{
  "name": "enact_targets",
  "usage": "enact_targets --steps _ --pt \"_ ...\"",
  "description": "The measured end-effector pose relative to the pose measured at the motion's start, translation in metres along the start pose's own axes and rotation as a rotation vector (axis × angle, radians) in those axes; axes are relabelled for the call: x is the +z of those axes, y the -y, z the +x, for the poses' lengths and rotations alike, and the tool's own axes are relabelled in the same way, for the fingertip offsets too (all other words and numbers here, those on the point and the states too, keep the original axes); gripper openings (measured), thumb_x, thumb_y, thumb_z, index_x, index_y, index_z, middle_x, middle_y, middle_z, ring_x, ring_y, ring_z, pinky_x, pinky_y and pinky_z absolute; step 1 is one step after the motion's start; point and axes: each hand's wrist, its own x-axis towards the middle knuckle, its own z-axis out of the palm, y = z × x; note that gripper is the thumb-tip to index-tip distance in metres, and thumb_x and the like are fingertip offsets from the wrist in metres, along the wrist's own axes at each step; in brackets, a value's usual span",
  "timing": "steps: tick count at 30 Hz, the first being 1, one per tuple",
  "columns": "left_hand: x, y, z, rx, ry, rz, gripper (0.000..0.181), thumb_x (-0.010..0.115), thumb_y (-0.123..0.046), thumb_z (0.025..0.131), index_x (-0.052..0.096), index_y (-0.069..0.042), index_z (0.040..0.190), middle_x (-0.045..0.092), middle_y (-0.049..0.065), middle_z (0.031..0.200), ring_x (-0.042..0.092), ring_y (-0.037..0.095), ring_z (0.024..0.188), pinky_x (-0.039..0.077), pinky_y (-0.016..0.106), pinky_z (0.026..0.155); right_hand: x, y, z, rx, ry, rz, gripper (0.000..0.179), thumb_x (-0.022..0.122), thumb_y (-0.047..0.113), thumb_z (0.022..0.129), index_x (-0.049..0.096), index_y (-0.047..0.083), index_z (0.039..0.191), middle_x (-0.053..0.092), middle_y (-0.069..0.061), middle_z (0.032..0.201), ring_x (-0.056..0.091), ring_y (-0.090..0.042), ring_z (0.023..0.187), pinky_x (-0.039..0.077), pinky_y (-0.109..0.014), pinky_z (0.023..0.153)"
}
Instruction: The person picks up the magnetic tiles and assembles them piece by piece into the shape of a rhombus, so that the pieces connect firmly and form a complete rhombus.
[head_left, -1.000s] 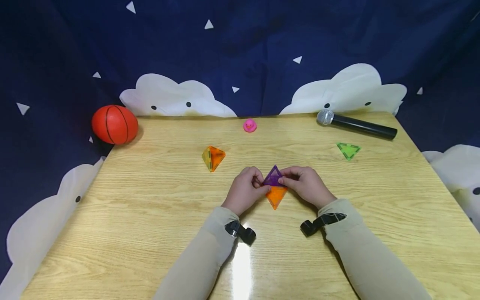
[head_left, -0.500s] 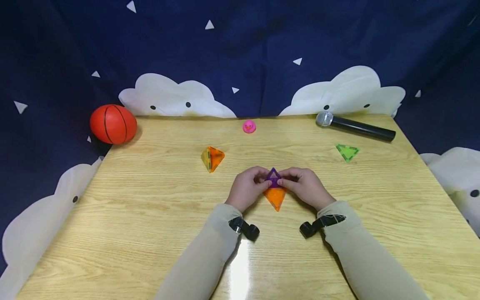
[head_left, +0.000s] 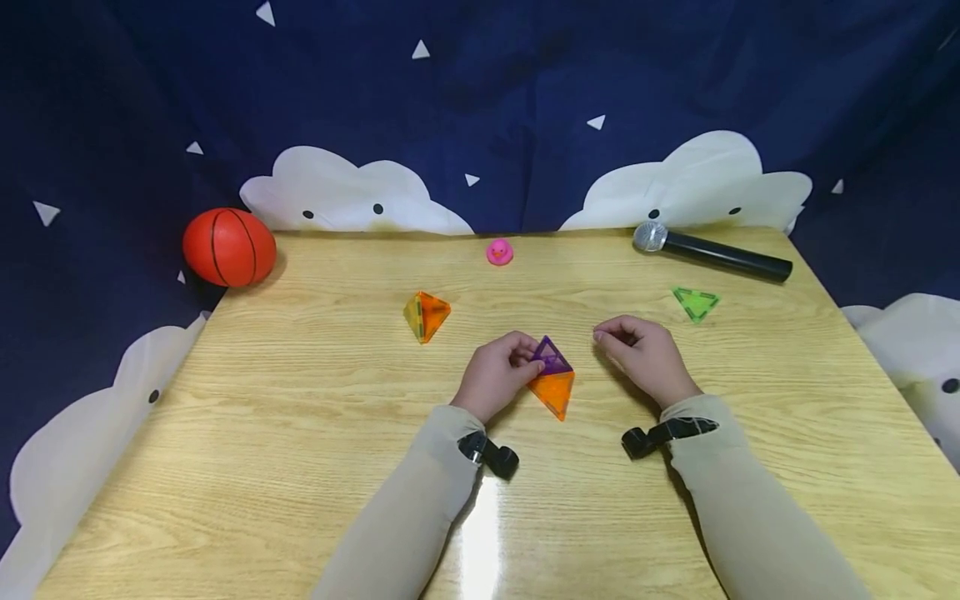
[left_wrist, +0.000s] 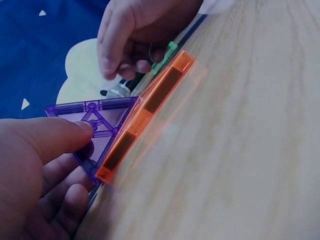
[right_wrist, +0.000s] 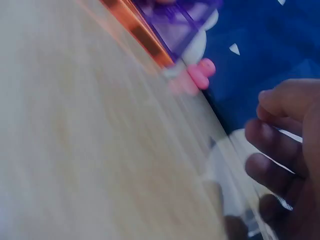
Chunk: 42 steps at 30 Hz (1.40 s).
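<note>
My left hand pinches a purple see-through triangular magnetic tile between thumb and fingers. The left wrist view shows this purple tile raised from the table, its lower edge against an orange triangular magnetic tile. That orange tile lies on the table, its point toward me. Right of the pair, my right hand hovers with loosely curled fingers and nothing between them; the right wrist view also shows these fingers holding nothing. The left fingers behind the purple tile are partly hidden.
A small pyramid of orange and yellow tiles stands left of my hands. A green triangular tile lies at the right, below a black microphone. Toward the back are a pink rubber duck and a red toy basketball.
My left hand took hold of the purple tile's left side. Afterwards my right hand let go and drew away to the right. The two joined tiles have turned slightly.
</note>
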Motion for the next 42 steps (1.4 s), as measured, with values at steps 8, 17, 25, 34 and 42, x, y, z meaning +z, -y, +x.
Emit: enact_targets --steps 8,17,25,34,42 --pt "0.0 0.001 0.0 0.007 0.008 0.008 0.017 0.075 -0.019 0.092 0.069 -0.014 0.107 0.069 -0.005 0.091 0.062 0.009 0.084 0.051 0.025 0.079 -0.021 -0.015 0.003 0.049 -0.353 0.006 0.028 0.063 0.018 0.097 0.065 0.0 0.119 0.06 -0.014 0.115 0.054 -0.027 0.106 0.043 -0.033 0.085" --pt "0.001 0.002 0.001 0.0 0.015 0.004 0.016 0.075 -0.018 0.092 0.068 -0.015 0.106 0.068 -0.006 0.091 0.061 0.009 0.084 0.051 0.025 0.078 -0.051 -0.038 0.001 0.257 -0.544 -0.02 0.064 0.06 0.018 0.094 0.037 0.007 0.153 0.029 -0.017 0.156 0.024 -0.028 0.145 0.025 -0.044 0.116" --pt "-0.001 0.002 0.0 0.001 0.019 -0.012 0.015 0.074 -0.019 0.092 0.067 -0.015 0.106 0.067 -0.005 0.09 0.061 0.01 0.083 0.051 0.026 0.077 -0.073 -0.064 0.002 0.349 -0.135 -0.306 0.093 0.054 0.048 0.097 0.006 -0.003 0.158 -0.016 -0.033 0.16 -0.013 -0.054 0.146 -0.008 -0.075 0.108" --pt "0.0 0.001 -0.001 -0.011 0.03 -0.007 0.016 0.074 -0.02 0.093 0.067 -0.016 0.106 0.066 -0.006 0.09 0.06 0.01 0.082 0.05 0.026 0.076 -0.081 -0.058 0.004 0.374 0.132 -0.421 0.092 0.043 0.059 0.098 0.01 -0.003 0.157 0.0 -0.04 0.157 -0.005 -0.06 0.144 -0.005 -0.081 0.102" --pt "-0.002 -0.001 -0.001 -0.001 0.03 -0.009 0.016 0.074 -0.019 0.093 0.067 -0.015 0.107 0.066 -0.005 0.09 0.06 0.01 0.082 0.05 0.026 0.076 -0.08 -0.057 0.004 0.374 0.031 -0.347 0.077 0.049 0.054 0.098 0.037 -0.001 0.15 0.028 -0.034 0.152 0.017 -0.056 0.142 -0.004 -0.08 0.104"
